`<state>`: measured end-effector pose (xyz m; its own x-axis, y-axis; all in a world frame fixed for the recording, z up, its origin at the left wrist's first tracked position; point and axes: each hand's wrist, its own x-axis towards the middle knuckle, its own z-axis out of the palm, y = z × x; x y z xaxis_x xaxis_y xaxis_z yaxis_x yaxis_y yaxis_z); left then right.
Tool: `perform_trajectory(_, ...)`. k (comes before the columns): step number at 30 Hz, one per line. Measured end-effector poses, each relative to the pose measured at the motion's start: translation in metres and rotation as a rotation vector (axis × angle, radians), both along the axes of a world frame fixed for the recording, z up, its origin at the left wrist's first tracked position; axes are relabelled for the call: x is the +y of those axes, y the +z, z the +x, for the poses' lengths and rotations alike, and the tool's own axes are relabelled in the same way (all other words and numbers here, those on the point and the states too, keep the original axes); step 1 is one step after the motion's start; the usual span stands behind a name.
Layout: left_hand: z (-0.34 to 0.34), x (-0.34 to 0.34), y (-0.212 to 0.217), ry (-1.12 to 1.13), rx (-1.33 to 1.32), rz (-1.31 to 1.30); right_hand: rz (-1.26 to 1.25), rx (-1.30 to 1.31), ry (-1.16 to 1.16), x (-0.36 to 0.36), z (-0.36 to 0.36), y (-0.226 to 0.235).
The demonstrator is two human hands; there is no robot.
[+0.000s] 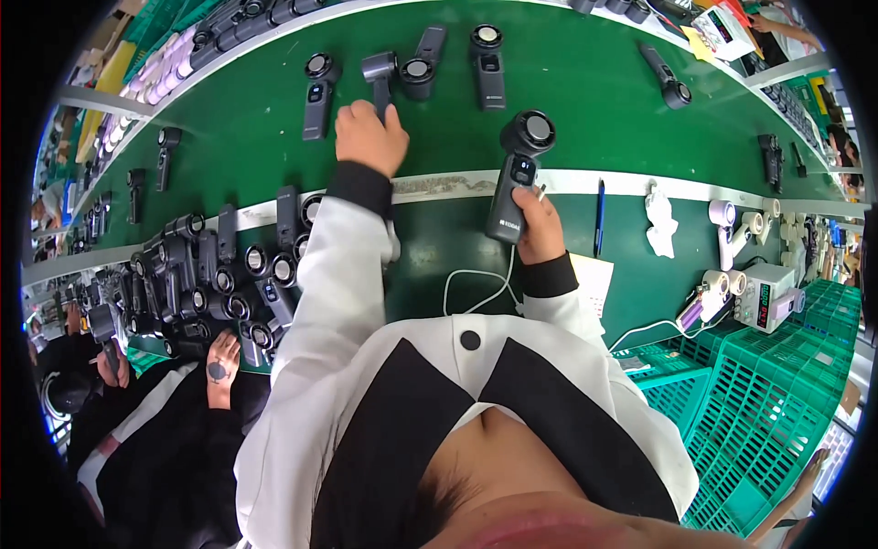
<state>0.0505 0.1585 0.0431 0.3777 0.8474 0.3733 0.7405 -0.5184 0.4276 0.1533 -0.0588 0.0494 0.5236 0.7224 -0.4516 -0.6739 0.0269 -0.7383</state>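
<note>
My right hand is closed round a dark grey handheld fan, held upright with its small display lit. A white cable runs from the lower end of this fan and loops below it. Further forward and to the left, my left hand grips the handle of another dark handheld fan on the green belt, its fingers mostly hidden by the back of the hand. Beside that one lie a fan with a lit display, a tilted fan and an upright-lying fan.
Many dark fans are heaped at the left, where a co-worker's hand rests. A blue pen, a paper sheet and crumpled tissue lie right. A power supply stands by green crates.
</note>
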Motion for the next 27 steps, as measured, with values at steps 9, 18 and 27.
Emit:
perform_trajectory(9, 0.013, 0.053, -0.03, -0.153, -0.602, -1.032, 0.264, -0.088, 0.334, -0.009, 0.004, 0.03)
perform_trajectory(18, -0.075, -0.086, 0.069, -0.58, -1.131, -1.339, 0.275, -0.181, 0.409, -0.005, -0.017, 0.064)
perform_trajectory(27, -0.094, -0.134, 0.098, -0.846, -1.228, -1.21, 0.44, -0.368, 0.421, -0.019, -0.047, 0.087)
